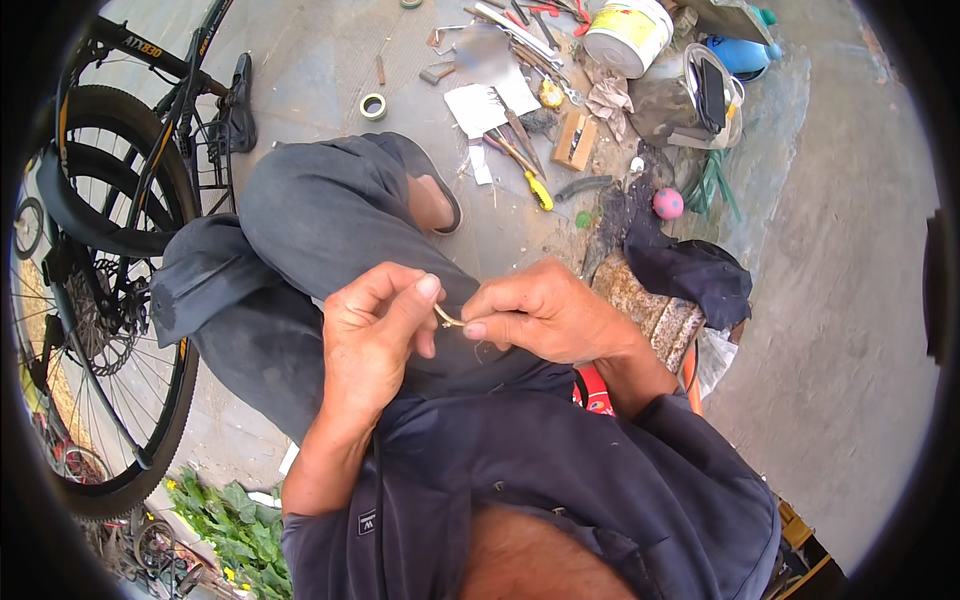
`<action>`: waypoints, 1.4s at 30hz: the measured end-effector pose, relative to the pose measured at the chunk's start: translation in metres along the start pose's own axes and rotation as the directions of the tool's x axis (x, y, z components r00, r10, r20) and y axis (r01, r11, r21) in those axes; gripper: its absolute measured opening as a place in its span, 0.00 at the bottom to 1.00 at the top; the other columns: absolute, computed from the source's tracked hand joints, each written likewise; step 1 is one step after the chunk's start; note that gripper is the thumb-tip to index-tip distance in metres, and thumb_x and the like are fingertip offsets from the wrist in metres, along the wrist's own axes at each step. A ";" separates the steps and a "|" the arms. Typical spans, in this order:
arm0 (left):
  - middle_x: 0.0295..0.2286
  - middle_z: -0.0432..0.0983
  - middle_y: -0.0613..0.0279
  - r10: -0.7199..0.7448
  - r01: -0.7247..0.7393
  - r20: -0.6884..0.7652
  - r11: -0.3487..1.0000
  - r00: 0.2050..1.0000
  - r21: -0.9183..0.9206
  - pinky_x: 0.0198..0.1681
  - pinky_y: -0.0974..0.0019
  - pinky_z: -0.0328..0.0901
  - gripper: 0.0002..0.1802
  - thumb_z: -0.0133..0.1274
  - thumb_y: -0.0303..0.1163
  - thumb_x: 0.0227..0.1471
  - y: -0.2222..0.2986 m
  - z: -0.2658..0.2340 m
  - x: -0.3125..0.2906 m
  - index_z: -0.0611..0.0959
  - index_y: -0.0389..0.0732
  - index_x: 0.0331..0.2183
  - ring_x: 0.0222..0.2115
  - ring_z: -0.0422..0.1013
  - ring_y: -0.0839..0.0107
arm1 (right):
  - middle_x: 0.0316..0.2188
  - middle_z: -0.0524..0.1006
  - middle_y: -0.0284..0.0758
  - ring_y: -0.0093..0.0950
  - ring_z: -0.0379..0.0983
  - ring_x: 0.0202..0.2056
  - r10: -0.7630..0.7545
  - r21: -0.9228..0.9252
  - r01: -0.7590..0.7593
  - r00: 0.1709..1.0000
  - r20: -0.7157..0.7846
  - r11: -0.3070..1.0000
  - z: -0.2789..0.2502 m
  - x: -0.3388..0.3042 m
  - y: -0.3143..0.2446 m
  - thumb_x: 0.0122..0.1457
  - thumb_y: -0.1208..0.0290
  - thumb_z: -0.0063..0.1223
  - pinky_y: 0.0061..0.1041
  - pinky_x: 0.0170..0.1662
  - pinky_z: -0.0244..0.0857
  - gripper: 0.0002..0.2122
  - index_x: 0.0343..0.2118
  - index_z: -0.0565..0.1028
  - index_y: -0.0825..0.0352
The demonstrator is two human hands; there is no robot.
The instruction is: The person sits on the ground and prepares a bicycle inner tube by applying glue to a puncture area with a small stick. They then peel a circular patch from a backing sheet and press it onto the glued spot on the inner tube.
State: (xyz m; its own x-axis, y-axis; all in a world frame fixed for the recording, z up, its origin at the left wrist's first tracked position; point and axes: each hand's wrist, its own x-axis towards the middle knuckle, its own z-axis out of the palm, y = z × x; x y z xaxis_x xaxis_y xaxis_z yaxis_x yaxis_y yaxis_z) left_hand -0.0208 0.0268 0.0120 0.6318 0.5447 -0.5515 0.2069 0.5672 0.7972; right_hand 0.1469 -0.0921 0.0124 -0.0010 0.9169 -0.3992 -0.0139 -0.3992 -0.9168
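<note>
A thin, short, curved piece [448, 318], pale yellowish like brass or a bit of cord, spans the gap between my two hands above my lap. My left hand [372, 325] pinches one end of it between thumb and forefinger. The other end sits in the closed thumb and forefinger of my right hand [545, 312]. Its exact kind is too small to make out, and both ends are hidden by fingertips. Below the hands are my dark grey trousers [330, 210].
A bicycle [125, 250] stands at the left. Ahead lie a yellow-handled screwdriver [538, 188], a tape roll [372, 106], a wooden block [574, 142] and several tools. Farther right are a white bucket [628, 38], a pink ball [667, 204] and a dark cloth [690, 275].
</note>
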 end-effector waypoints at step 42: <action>0.19 0.70 0.64 0.231 -0.184 -0.126 0.934 0.965 0.305 0.15 0.79 0.56 0.11 0.51 0.30 0.63 -0.014 -0.002 0.015 0.78 0.34 0.30 0.15 0.68 0.79 | 0.25 0.82 0.38 0.23 0.78 0.22 0.406 0.280 -0.389 0.295 -0.865 0.878 -0.159 0.058 0.289 0.54 0.76 0.48 0.24 0.25 0.70 0.19 0.50 0.78 0.65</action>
State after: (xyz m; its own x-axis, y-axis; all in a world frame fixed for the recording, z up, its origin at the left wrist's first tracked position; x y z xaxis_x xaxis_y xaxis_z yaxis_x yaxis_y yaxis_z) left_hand -0.0151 0.0281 -0.0081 0.5633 0.7345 -0.3785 0.3046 0.2412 0.9214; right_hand 0.3022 -0.1548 -0.2777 0.8588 0.1042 -0.5016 -0.2917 -0.7054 -0.6460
